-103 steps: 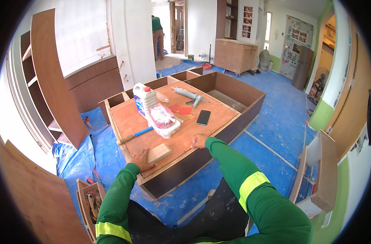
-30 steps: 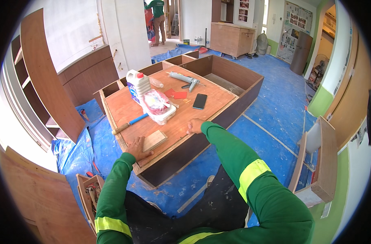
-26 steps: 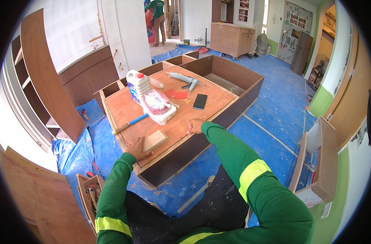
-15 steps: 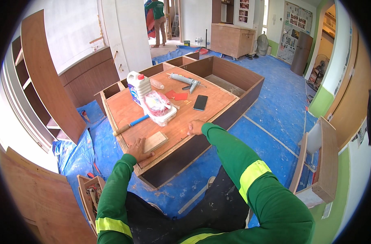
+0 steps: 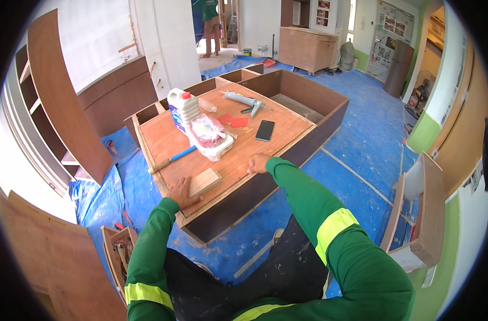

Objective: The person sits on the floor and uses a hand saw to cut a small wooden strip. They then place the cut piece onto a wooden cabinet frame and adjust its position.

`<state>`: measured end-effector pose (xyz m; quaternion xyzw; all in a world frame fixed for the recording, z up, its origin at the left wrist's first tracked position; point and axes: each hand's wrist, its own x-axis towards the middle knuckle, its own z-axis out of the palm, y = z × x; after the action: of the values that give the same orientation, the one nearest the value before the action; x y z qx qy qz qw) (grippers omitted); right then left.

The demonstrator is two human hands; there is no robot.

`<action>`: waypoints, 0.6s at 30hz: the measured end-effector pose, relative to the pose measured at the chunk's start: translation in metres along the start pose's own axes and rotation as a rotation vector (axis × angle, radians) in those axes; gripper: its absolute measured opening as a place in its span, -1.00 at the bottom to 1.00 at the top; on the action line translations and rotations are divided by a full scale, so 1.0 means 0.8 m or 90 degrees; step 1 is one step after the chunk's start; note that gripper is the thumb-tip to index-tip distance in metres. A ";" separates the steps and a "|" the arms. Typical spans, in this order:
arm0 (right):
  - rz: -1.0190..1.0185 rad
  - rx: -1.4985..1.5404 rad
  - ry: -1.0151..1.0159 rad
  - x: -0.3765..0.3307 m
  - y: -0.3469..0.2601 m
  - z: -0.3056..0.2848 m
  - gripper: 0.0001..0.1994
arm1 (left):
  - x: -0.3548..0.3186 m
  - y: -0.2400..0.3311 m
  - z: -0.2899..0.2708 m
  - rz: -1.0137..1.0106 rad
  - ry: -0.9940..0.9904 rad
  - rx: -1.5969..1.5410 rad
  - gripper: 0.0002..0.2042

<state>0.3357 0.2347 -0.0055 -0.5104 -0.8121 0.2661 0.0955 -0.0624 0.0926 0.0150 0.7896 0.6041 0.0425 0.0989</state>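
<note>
My left hand (image 5: 184, 193) lies with fingers spread on the near left corner of the reddish plywood panel (image 5: 265, 144). Its fingers and thumb border a small pale wood block (image 5: 205, 182). Over the panel's near edge, my right hand (image 5: 258, 163) is closed with its fingers curled; what they hold, if anything, is hidden. Left of the middle stand a white jug with a red cap (image 5: 185, 108) and a plastic-wrapped white tub (image 5: 212, 140). A hammer with a blue shaft (image 5: 181, 155) lies by them. A black phone (image 5: 264, 130) and a grey caulking gun (image 5: 245, 101) rest farther right.
The panel lies on a dark brown cabinet frame (image 5: 319, 131) over blue floor sheeting (image 5: 356, 155). A wooden tool box (image 5: 115, 249) sits low at left, and an open wooden box (image 5: 415, 214) at right. A person in green (image 5: 211, 27) stands in the far doorway.
My hands stay in nearly the same places, the right one slightly lower. The view has shifted a little. The far person has moved slightly at the doorway.
</note>
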 end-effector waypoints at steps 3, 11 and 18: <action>-0.221 0.051 -0.067 0.029 0.020 0.004 -0.68 | 0.010 -0.036 0.017 0.000 0.005 0.026 0.16; 0.031 0.174 -0.080 0.008 0.063 -0.013 -0.71 | 0.025 0.014 0.022 0.010 0.046 -0.031 0.09; 0.054 0.132 -0.104 0.007 0.041 -0.026 -0.73 | 0.022 0.013 0.022 -0.001 0.064 -0.014 0.07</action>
<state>0.3673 0.2577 -0.0061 -0.5085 -0.7631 0.3928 0.0698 -0.0448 0.1055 -0.0010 0.7847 0.6086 0.0886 0.0776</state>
